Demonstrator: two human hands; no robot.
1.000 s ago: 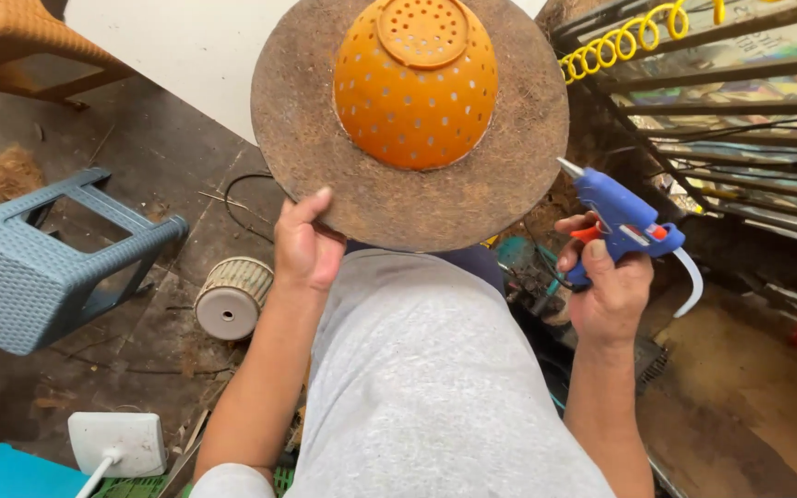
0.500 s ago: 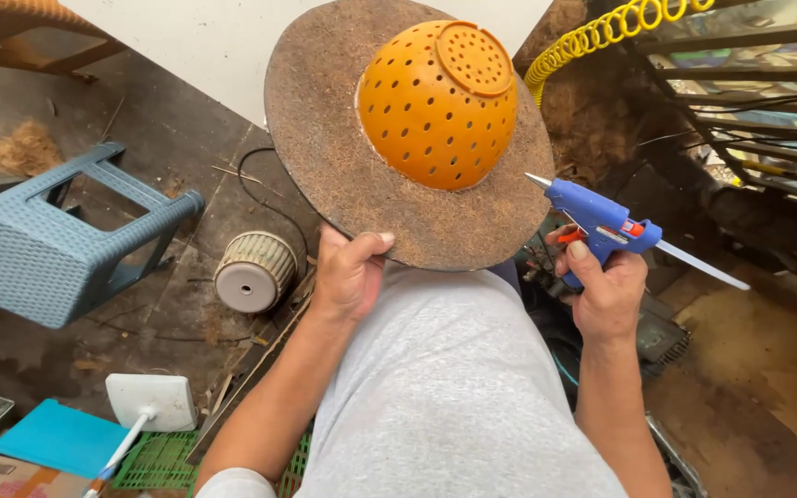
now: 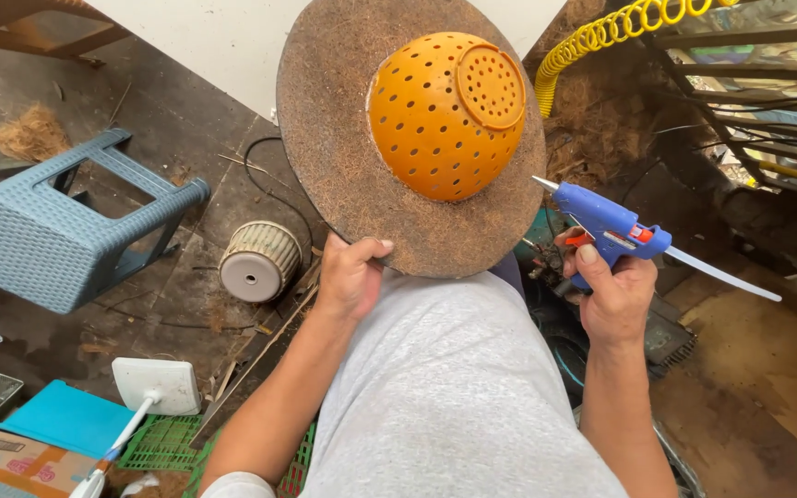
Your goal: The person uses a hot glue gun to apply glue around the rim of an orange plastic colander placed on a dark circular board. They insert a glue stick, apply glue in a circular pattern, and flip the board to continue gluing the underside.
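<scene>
A round brown fibre disc (image 3: 343, 157) stands tilted on my grey-clad thigh, with an orange perforated plastic bowl (image 3: 440, 115) fixed dome-up at its middle. My left hand (image 3: 350, 277) grips the disc's lower rim, thumb on the front face. To the right, my right hand (image 3: 612, 295) holds a blue hot glue gun (image 3: 612, 226); its nozzle points left and ends just short of the disc's right edge. A white glue stick (image 3: 726, 274) sticks out of the gun's back.
On the dirty floor to the left lie a tipped blue plastic stool (image 3: 57, 235) and a small pale ribbed pot (image 3: 258, 261). A white tool with a flat head (image 3: 154, 387), green crate (image 3: 154, 447) and teal sheet (image 3: 66, 420) sit at lower left. A yellow coiled hose (image 3: 601, 32) hangs at upper right.
The disc with the bowl has turned and tilted to the right, the bowl's base now facing upper right. My left hand slid rightward along the rim. The glue gun's nozzle has come closer to the disc's edge.
</scene>
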